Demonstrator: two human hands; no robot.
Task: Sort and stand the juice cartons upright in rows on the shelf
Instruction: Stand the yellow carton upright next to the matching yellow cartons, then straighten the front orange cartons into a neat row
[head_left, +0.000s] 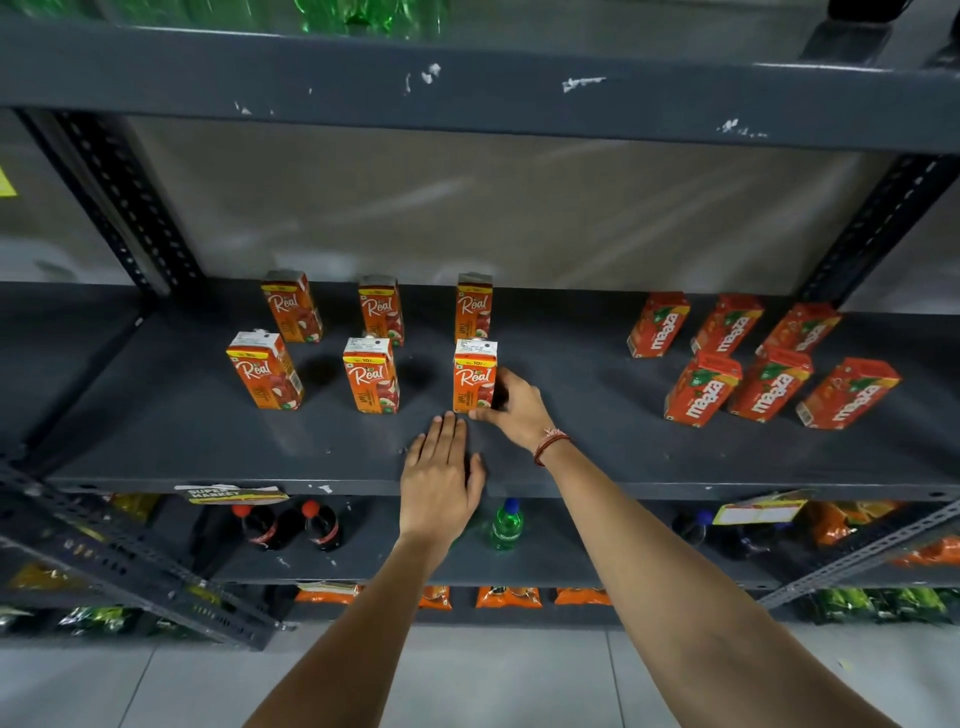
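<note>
head view, right hand (511, 410) fingers (480, 414) curled around carton (474, 376), left hand (439, 480) flat

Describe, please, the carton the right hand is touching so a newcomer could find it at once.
On the grey middle shelf, find the left group of six Real cartons, standing in two rows. It is the front row's rightmost carton, the only one with the right hand on it.

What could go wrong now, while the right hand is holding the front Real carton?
1. The right hand grips the front right Real carton low at its side, so a push may tip it.
2. The left hand lies flat just in front of it and may block sliding it forward.
</note>
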